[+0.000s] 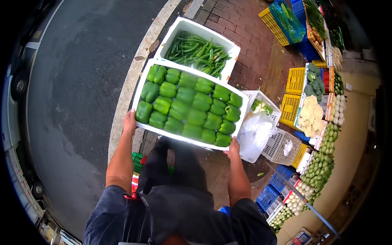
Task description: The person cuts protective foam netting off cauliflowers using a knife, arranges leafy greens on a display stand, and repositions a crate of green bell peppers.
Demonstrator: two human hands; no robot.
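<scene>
A white foam box [143, 130] filled with rows of green bell peppers [179, 110] is held level in front of my body. My left hand [129, 121] grips its near left corner, fingers closed on the rim and partly hidden beneath. At the near right corner, my right hand [233, 148] is closed on the same box. Just beyond, a second white foam box [224, 44] holds long green chili peppers [197, 53]; the held box overlaps its near edge in view.
To the right stand a white crate [250, 141] with a plastic bag and a grey crate [281, 147]. Farther right runs a vegetable display with cauliflower [311, 116] and yellow crates [290, 107]. A kerb [130, 92] and road [81, 94] lie left, with parked vehicles [18, 85].
</scene>
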